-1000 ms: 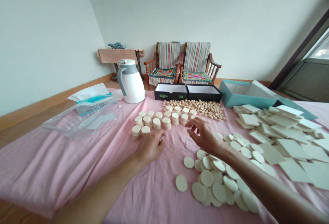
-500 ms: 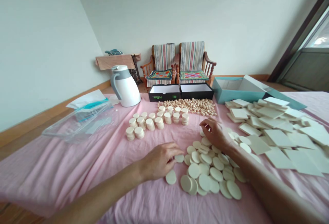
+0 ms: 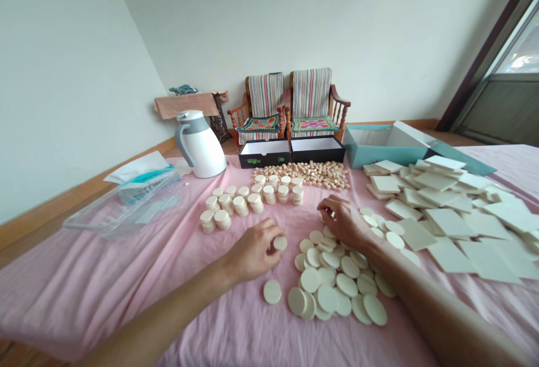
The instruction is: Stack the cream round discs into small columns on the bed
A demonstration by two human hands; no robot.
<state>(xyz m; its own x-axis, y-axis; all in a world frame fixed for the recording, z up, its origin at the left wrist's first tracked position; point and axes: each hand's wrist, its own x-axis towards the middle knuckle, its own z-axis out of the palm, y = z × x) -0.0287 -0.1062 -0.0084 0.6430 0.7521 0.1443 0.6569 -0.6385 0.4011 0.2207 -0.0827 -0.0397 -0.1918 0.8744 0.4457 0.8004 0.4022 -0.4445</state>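
Note:
My left hand (image 3: 256,249) pinches a pale round wooden disc (image 3: 280,243), held tilted above the pink cloth. Below that hand a single disc (image 3: 272,292) lies flat by itself. To the right spreads a loose heap of similar discs (image 3: 327,298). My right hand (image 3: 343,218) is at the far edge of this heap, fingers curled down and closed; a pale bit shows under the fingertips, but what they grip is mostly hidden. Short stacks of smaller-looking discs (image 3: 222,219) stand in rows beyond my left hand.
Small wooden pieces (image 3: 324,174) lie before two black boxes (image 3: 265,160). On the right are square wooden tiles (image 3: 457,224) and a teal box (image 3: 370,155). A white-grey jug (image 3: 206,151) and a clear plastic tray (image 3: 90,218) stand left, on the pink cloth (image 3: 227,327).
My left hand has picked up the disc beside its fingertips and moved slightly away and left. My right hand stays over the heap's far edge. The whole view has shifted a little.

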